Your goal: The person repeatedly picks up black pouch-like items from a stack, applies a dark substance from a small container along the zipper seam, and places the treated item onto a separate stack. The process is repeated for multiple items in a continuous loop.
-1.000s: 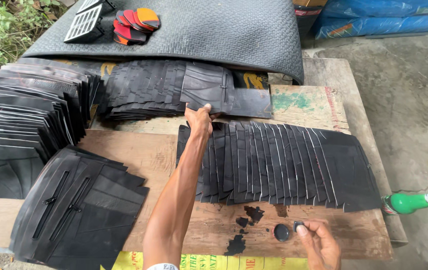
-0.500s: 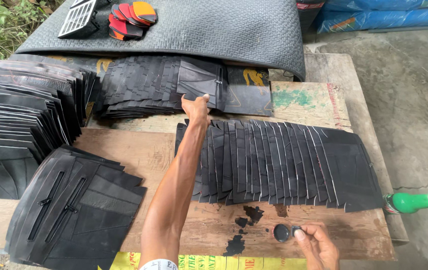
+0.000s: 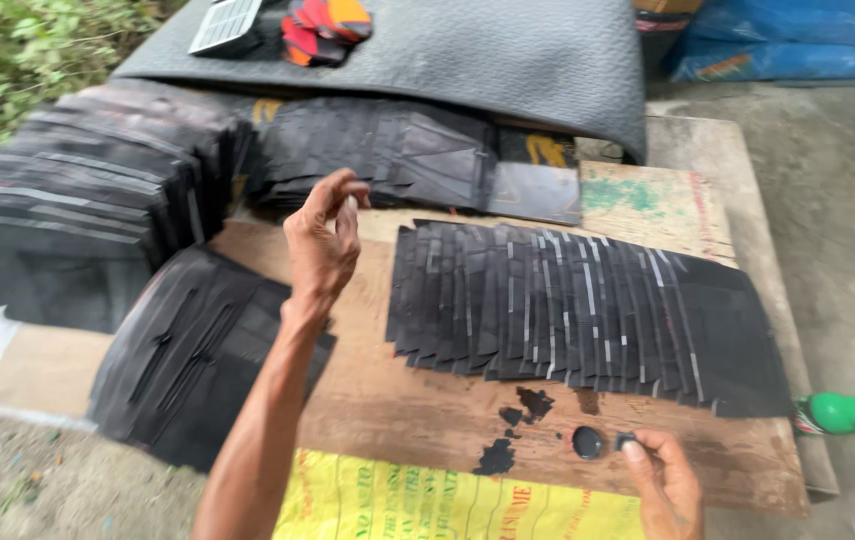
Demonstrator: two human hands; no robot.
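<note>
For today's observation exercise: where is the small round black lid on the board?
In the head view, the round black lid lies near the board's front edge, beside the right hand, below the fanned black sheets.

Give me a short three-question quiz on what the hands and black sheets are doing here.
1. True or false: the left hand is pressed flat on the fanned row of black sheets.
2. What does the right hand touch?
3. Which lies nearest the right hand: A, the green bottle; B, the grey mat?

Key
1. False; it is raised, holding nothing.
2. A small black piece beside a round black cap.
3. A.
</note>
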